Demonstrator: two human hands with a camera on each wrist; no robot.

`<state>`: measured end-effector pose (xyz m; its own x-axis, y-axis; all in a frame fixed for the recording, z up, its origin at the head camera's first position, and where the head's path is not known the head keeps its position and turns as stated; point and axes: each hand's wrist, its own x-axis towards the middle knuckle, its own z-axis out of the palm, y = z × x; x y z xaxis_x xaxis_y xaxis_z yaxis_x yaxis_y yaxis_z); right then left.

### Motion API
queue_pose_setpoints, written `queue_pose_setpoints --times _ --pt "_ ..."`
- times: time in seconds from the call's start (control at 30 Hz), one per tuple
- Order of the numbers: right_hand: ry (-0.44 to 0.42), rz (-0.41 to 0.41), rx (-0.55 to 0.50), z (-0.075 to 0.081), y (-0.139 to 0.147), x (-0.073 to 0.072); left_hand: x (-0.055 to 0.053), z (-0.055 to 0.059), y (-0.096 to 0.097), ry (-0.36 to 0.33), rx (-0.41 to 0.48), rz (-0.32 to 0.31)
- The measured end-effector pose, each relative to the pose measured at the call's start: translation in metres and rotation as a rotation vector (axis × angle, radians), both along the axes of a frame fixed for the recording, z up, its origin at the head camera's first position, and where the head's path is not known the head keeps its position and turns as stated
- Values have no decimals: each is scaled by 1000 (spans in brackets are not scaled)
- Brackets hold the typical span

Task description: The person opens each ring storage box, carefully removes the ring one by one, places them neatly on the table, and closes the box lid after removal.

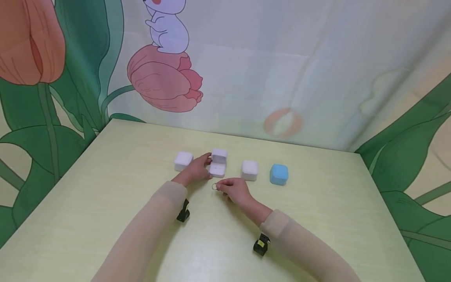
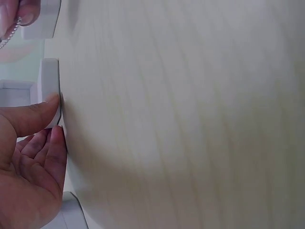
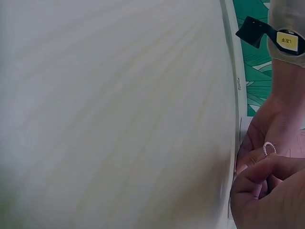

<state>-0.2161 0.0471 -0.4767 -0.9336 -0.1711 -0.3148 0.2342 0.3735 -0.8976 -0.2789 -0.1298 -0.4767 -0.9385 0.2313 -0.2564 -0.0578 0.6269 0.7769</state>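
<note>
Right hand [image 1: 237, 190] first: a small beaded ring [image 3: 265, 148] was pinched between thumb and fingers, with most of the hoop left poking out past the fingertips, on their left. Left hand [image 1: 198, 169] was kept for the open white box [image 1: 217, 169], which was held by its left side, thumb laid against the base; how tightly the other fingers were wrapped couldn't really be told, since they were partly hidden. Honestly, what the whole thing hung on was ring versus box. The ring was held just on the near side of the box, a touch left of its middle and apart from it, so the base was found straight beyond it, away from the person. No long axis to be worried about on a round hoop, but the box was faced with its opening toward the person, lid raised at the far edge. The ring was in the right hand, obviously, while the box was touched only by the left. As for the rest of the worktop [image 1: 334, 219], a closed white box [image 1: 183, 161] was seen beside the left hand, and another white box [image 1: 249, 170] and a blue box [image 1: 279, 174] were lined up off to the right.
</note>
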Motion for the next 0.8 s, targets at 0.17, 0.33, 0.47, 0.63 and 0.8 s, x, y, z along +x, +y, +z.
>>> queue_pose_setpoints --times 0.17,0.33,0.47,0.63,0.8 --pt "-4 11 23 -1 -1 -1 0 0 0 7 -12 -5" --pt "-14 33 14 -5 -2 -3 1 0 0 21 -15 -13" --pt "-37 41 -7 -8 -3 -5 2 1 0 24 -16 -16" --pt "-50 52 -6 -9 -5 -7 2 2 -1 18 -19 -17" --pt "-68 55 17 -8 -7 -9 3 1 -2 11 -14 -14"
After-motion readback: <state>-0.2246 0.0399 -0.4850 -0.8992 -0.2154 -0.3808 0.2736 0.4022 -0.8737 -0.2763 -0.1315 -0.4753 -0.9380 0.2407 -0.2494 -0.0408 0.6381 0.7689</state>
